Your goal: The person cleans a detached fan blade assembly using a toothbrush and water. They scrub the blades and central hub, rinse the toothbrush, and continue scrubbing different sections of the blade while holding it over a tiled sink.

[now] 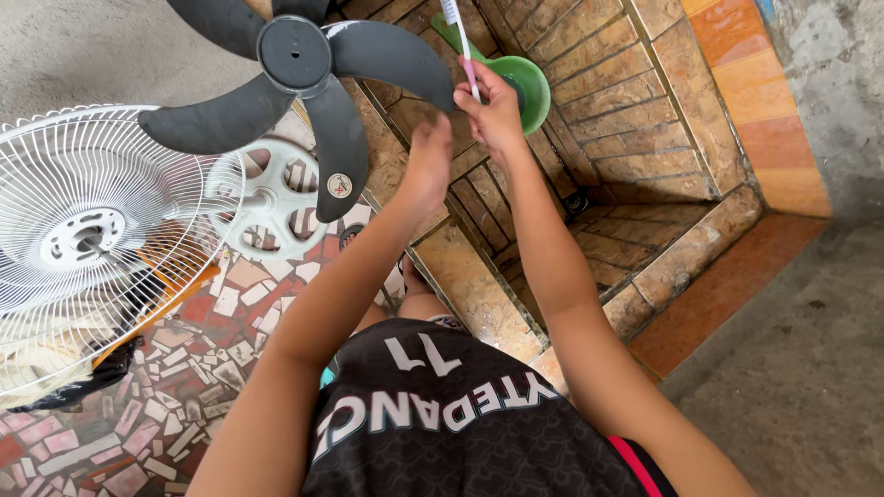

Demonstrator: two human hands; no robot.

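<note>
A dark grey fan blade (295, 69) with several paddles is held up in front of me. My left hand (428, 156) grips the tip of one paddle near its outer edge. My right hand (493, 110) is closed on a toothbrush (460, 41) with a white and pink handle, its head pointing up past the top of the view. The two hands are close together above a sunken brick-tiled wash area.
A white wire fan grille (83, 239) with its motor hub stands at the left. A round white fan guard ring (272, 198) lies on the mosaic tile floor (184, 387). A green plastic dipper (525, 83) rests in the brick basin. Grey concrete lies to the right.
</note>
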